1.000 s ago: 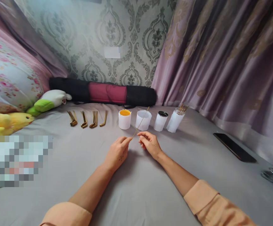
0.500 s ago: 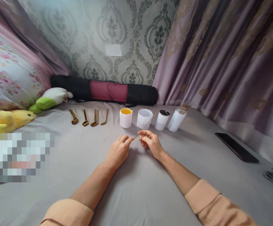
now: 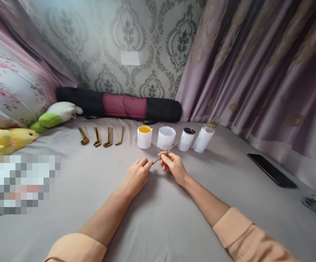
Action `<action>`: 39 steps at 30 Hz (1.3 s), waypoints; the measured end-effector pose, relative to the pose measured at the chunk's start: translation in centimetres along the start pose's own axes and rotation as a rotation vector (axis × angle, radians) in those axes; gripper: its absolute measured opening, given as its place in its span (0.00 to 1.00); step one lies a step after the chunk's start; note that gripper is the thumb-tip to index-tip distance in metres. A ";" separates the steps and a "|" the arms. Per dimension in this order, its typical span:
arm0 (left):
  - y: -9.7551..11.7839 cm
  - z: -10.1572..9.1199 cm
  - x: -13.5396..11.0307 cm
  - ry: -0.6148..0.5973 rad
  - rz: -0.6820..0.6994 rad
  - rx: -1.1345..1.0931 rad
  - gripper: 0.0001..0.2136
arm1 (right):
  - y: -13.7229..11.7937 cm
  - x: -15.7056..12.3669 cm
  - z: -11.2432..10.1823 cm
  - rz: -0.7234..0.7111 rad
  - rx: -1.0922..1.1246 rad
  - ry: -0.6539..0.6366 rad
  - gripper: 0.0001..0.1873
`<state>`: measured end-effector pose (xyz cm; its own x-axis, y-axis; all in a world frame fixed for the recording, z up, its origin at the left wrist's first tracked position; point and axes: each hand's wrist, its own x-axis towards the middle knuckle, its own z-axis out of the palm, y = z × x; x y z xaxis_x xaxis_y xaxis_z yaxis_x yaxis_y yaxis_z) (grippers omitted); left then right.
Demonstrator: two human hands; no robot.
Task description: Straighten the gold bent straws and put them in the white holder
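Between my two hands a thin brown stick (image 3: 175, 143) slants up and to the right, its far tip in front of the white-wrapped cans. The lower end is gripped by my left hand (image 3: 137, 174), fingers closed. Thumb and fingers of my right hand (image 3: 174, 166) pinch the stick a little further up. Beyond the hands stand a white-wrapped can with a yellow inside (image 3: 144, 139), a plain white cup (image 3: 166, 139), a can with a dark inside (image 3: 186, 141) and a tilted-looking jar (image 3: 202, 140) holding several thin sticks (image 3: 214, 124).
Several groups of bent golden-brown sticks (image 3: 109, 138) lie at the back left. A black phone (image 3: 271, 170) rests on the grey sheet (image 3: 158, 218) at right. Plush toys (image 3: 16, 140) line the left side; a black and maroon roll (image 3: 124, 106) lies along the wall.
My right fingers have closed onto the stick, where they were looser before. The stick now leans lower toward the right. The camera view has shifted slightly.
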<state>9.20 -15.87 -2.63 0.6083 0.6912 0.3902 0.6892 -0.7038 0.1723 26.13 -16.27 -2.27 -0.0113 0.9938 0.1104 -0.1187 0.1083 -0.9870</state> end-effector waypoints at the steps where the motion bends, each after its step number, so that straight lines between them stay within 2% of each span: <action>1: 0.0 0.0 0.0 -0.010 0.000 0.002 0.16 | 0.1 0.0 0.0 0.000 0.000 0.003 0.14; 7: 0.0 0.1 0.1 -0.028 -0.026 -0.035 0.16 | 0.4 0.2 -0.1 -0.005 -0.008 0.002 0.13; 14: 0.2 0.3 0.1 0.045 -0.118 -0.262 0.14 | 0.2 0.1 -0.1 0.029 -0.018 0.034 0.12; 18: 0.1 0.8 0.4 0.084 -0.213 -0.477 0.12 | 0.3 0.1 -0.1 0.039 -0.019 0.063 0.12; 22: 0.2 1.0 0.8 0.059 -0.404 -0.710 0.10 | 0.4 0.2 -0.3 0.037 -0.016 0.093 0.12; 28: 1.2 0.2 1.1 -0.022 -0.706 -1.274 0.16 | 0.4 0.2 -0.4 0.021 -0.007 0.128 0.10; 33: 1.6 -0.1 1.1 -0.060 -0.818 -1.621 0.16 | 0.5 0.3 -0.4 0.005 -0.026 0.138 0.10; 39: 1.1 0.1 1.0 -0.171 -0.842 -1.762 0.14 | 0.6 0.2 -0.5 0.011 -0.033 0.133 0.09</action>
<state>10.65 -15.91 -2.17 0.4895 0.8121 -0.3176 -0.2542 0.4813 0.8389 26.52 -15.97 -2.90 0.1198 0.9891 0.0852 -0.0867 0.0959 -0.9916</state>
